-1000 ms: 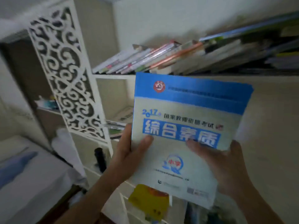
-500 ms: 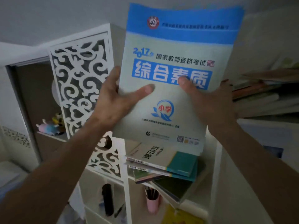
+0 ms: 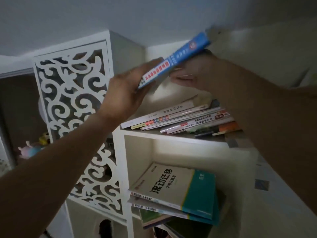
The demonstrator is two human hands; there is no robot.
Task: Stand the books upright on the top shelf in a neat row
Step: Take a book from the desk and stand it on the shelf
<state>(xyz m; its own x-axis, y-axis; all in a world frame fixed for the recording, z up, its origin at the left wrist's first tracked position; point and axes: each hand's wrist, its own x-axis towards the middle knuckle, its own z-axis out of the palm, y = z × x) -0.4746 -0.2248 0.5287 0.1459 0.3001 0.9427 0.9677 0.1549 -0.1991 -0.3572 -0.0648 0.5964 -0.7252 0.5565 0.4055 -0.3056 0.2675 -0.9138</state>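
Both hands hold one blue book (image 3: 175,60) up above the top shelf (image 3: 171,134), spine facing out, tilted steeply with its top end to the upper right. Left hand (image 3: 127,90) grips the lower end of the spine, fingers curled around it. Right hand (image 3: 193,73) holds the far side of the book from behind; exact finger wrap is blurred. Book is in the air, not touching the shelf yet.

Below it, a pile of books (image 3: 180,119) lies flat and fanned on the top shelf, none upright. Lower shelf has another flat stack (image 3: 173,191). Carved white panel (image 3: 72,100) stands left of the shelf.

Judgement: thick softcover, moderate weight, glossy cover likely a bit slippery, will flex if held by one corner. Best held at spine and fore-edge, mid-height, then set down on its bottom edge. The flat pile crowds the landing spot, and a lone upright paperback could topple without support.
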